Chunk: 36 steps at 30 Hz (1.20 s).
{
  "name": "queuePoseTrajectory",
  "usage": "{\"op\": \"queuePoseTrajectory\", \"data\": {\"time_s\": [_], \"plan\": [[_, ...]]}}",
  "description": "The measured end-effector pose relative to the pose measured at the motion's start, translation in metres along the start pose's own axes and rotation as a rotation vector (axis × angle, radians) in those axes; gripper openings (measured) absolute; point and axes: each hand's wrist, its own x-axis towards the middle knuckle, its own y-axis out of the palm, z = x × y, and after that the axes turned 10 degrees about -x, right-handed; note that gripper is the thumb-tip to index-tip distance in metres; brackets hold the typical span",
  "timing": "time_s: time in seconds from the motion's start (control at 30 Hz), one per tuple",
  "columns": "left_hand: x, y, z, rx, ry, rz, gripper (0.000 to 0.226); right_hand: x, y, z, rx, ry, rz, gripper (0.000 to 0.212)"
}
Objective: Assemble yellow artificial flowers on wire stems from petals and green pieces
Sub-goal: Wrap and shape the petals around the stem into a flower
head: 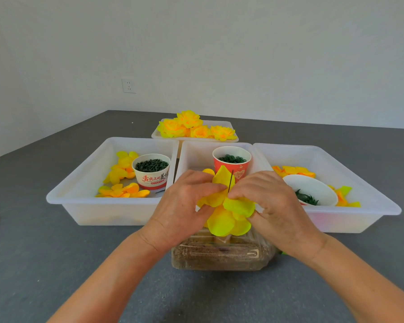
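A half-built yellow flower is held above the grey worktop between two bare hands, in front of the middle tray. The left hand is closed on the petals from the left, thumb and fingers pinched on the yellow fabric. The right hand is closed on them from the right, its fingertips pressed together at the flower's centre, where a thin dark wire stem is seen rising upright out of the petals. Directly below the flower, a clear plastic container of brown material is set on the worktop.

Three white trays are lined up side by side behind the hands. In the left tray, loose yellow petals are spread beside a white paper cup filled with dark green pieces. In the middle tray, a red paper cup of green rings is stood just behind the raised flower. In the right tray, a white bowl with green pieces is laid among further petals. Farther back, finished yellow flowers are piled in a fourth white tray. A wall socket is seen on the white wall.
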Motion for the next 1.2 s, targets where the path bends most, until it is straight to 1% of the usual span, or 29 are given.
{"op": "queuePoseTrajectory", "data": {"time_s": [0.13,0.37,0.53,0.7,0.8,0.97,1.1,1.2], "plan": [[-0.001,-0.001,-0.001,-0.077,-0.053,0.026,0.029,-0.006,-0.001,0.001,0.054,0.062,-0.035,0.020],[-0.003,-0.002,-0.003,-0.078,-0.055,0.012,0.026,-0.012,0.002,-0.003,0.041,0.075,-0.078,0.017],[-0.003,-0.003,-0.003,-0.080,-0.064,0.039,0.027,-0.014,0.003,-0.002,0.071,0.085,-0.079,0.016],[-0.003,-0.005,-0.004,0.020,-0.006,0.080,0.028,-0.015,0.003,-0.001,0.102,0.080,-0.063,0.013],[-0.001,-0.007,-0.006,0.096,0.036,0.122,0.032,-0.015,0.004,-0.003,0.116,0.070,-0.053,0.014],[0.001,-0.011,-0.013,0.162,0.085,0.156,0.029,-0.015,0.005,-0.006,0.128,0.072,-0.050,0.018],[0.001,-0.012,-0.015,0.234,0.101,0.209,0.032,-0.017,0.007,-0.007,0.083,0.033,-0.006,0.023],[-0.001,-0.012,-0.016,0.266,0.098,0.229,0.031,-0.018,0.005,-0.005,0.055,0.014,0.006,0.020]]}}
